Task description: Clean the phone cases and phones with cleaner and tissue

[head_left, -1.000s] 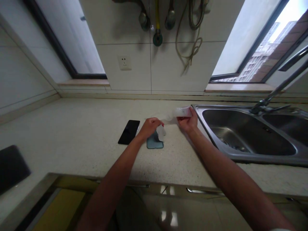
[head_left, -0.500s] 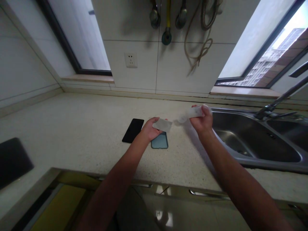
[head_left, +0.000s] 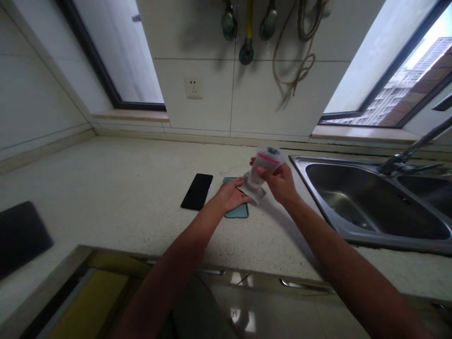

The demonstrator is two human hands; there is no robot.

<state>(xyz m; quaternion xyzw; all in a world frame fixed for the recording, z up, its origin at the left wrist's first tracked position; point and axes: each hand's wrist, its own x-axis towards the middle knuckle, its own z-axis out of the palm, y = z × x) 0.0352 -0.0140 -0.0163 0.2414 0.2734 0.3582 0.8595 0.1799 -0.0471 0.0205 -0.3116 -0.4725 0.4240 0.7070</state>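
Note:
My right hand is closed around a translucent white bottle with a pinkish-red band. The bottle is tilted, its lower end over a light grey, thin cloth; I cannot tell whether they touch. That cloth is held by my left hand, between thumb and fingers. Beneath the left hand lies a blue-green phone case, partly covered by the hand. A black phone rests on the counter just left of it, dark side up.
A double steel sink with a faucet is set into the pale counter at the right. A dark flat object lies at the left edge. Pipes and a hose hang on the tiled wall behind.
My right hand has moved left with the bottle, turning it from nearly sideways to more upright above the cloth. My left hand has shifted slightly right and down with the cloth.

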